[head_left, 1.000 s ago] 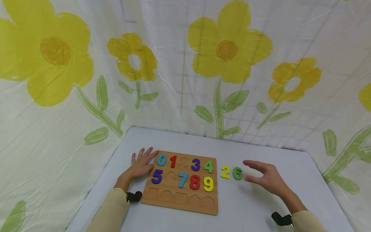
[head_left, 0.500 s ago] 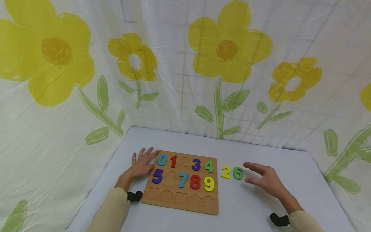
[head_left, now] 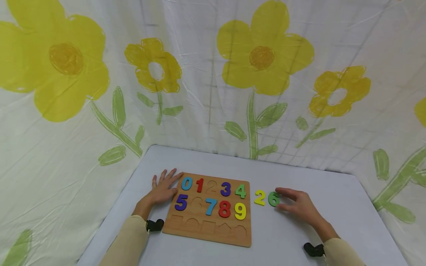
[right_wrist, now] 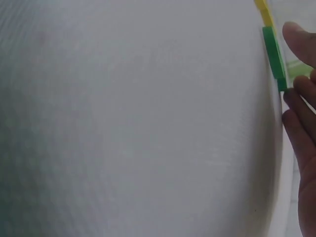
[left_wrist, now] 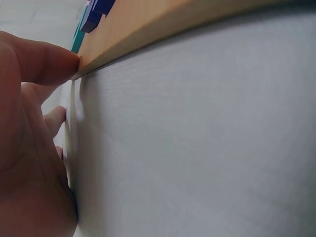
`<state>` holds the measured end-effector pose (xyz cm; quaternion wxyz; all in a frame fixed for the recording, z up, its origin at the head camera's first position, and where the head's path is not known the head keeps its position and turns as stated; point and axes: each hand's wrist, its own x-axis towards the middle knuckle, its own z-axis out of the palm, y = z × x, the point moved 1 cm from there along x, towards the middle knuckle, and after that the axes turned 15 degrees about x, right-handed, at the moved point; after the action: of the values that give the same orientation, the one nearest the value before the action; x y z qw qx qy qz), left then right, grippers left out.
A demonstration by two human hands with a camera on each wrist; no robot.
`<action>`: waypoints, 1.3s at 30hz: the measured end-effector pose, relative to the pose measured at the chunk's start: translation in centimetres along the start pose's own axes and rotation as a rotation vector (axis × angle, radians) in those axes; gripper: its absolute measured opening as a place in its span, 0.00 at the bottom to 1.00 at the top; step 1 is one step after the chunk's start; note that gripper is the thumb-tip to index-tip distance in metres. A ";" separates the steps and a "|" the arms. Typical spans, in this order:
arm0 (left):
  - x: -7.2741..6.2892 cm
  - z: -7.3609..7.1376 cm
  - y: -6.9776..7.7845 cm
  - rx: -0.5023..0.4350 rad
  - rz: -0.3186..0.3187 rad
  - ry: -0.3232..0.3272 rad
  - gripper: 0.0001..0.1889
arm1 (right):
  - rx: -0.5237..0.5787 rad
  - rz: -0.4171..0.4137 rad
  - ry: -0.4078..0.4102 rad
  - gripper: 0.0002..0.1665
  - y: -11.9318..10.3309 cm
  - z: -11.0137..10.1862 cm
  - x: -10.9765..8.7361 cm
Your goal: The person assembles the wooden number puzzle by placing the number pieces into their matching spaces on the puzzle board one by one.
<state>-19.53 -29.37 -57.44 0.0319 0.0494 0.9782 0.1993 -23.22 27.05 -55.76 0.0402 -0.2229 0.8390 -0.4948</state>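
Note:
My left hand [head_left: 163,191] lies spread at the left edge of the wooden number puzzle board [head_left: 206,237]. In the left wrist view its thumb [left_wrist: 59,64] touches the side of the board. To the right of the board, the green number 6 [head_left: 273,199] lies on the table beside the yellow number 2 [head_left: 260,198]. My right hand [head_left: 301,207] reaches in from the right, with thumb and fingers parted at either end of the 6. The right wrist view has its fingertips by the end of the green piece [right_wrist: 273,52], while the thumb [right_wrist: 298,42] stands off it.
Seated in the board are several coloured numbers, such as the blue 0 [head_left: 187,183] and red 8 [head_left: 224,209]. Its 2 and 6 recesses and a bottom row of shape recesses show bare wood. A flowered curtain [head_left: 199,122] hangs behind the white table [head_left: 299,171].
My right hand has moved left, bringing its thumb and fingertips to the green 6, and the gap between them has narrowed slightly. The left hand has stayed at the board.

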 end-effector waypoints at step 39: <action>-0.8 -1.4 1.4 -0.019 -0.001 -0.023 0.38 | -0.070 -0.022 0.083 0.35 -4.1 1.3 -0.8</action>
<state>-18.73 -28.74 -55.57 0.0436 0.0508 0.9758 0.2081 -20.74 24.67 -53.10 -0.0077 -0.2126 0.8543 -0.4743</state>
